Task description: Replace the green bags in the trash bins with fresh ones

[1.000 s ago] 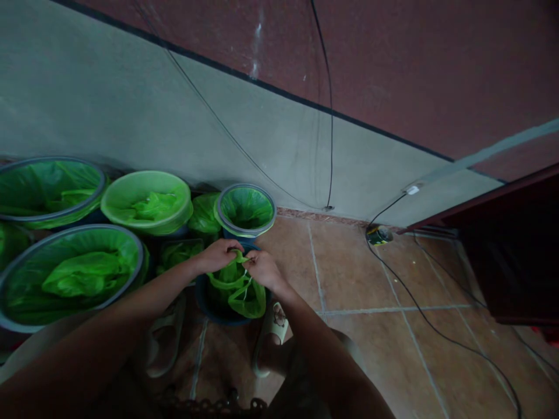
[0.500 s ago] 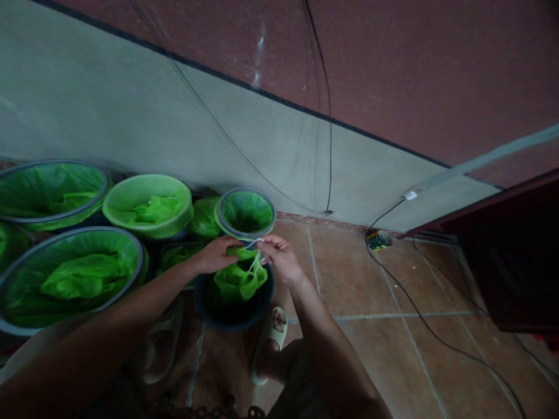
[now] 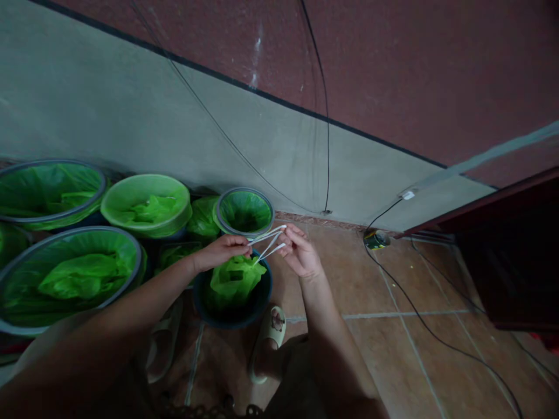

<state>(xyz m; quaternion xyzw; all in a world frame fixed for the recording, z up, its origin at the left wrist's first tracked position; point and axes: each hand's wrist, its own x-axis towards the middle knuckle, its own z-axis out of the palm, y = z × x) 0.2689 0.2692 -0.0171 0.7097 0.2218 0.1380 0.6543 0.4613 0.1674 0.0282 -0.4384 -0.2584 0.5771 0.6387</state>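
Note:
White drawstrings (image 3: 267,237) stretch between my two hands above a dark blue bin (image 3: 205,314). My left hand (image 3: 225,250) pinches one end near the bin's far rim. Off to the right, my right hand (image 3: 298,250) is closed on the other side of the strings, its palm partly turned up. Below the strings a bright green plastic bag (image 3: 236,282) is bunched up inside the bin. The strings run down to the bag's gathered top.
Along the wall at left stand several lined bins, among them a grey-rimmed bin (image 3: 140,273), a light green basin (image 3: 187,201) and a small round bin (image 3: 269,203). Black cable (image 3: 419,314) crosses the tiles at right, beside a small can (image 3: 376,238). My slippers (image 3: 275,326) flank the bin.
My right hand has moved right and slightly up, away from my left hand. The white drawstrings are now pulled out longer between them, and the bag's top has drawn together.

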